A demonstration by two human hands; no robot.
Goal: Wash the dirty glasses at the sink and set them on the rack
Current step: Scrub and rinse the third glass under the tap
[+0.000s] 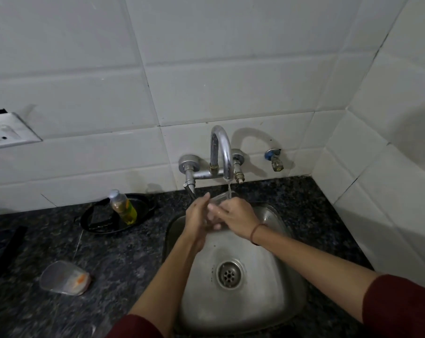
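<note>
White tiles (206, 69) cover the wall and corner behind a dark speckled counter (123, 252), into which a steel sink (275, 276) is set with its drain (229, 274) near the middle of the basin. A curved tap (222, 147) juts from the wall above the sink's far edge, and a thin stream of water (229, 190) falls from its spout into a clear glass (220, 198). The glass is held tilted over the back of the basin, right under the spout, between both hands. The left hand (197, 215) lies against the glass's left side with its fingers fairly straight and pointing up toward the tap. The right hand (236, 213) grips the glass from the right, fingers curled round it; motion blur hides exactly how the fingertips sit. A red bracelet (255, 231) circles the right wrist, and a maroon sleeve (401, 308) shows at the lower edge. Left of the sink, a bottle (123, 207) of yellow liquid stands in a black pan (94, 220) against the wall. Nearer on the counter a clear container (64, 278) lies on its side. A socket (7, 132) is fixed to the wall at far left, and a small valve (275, 158) sits to the right of the tap.
</note>
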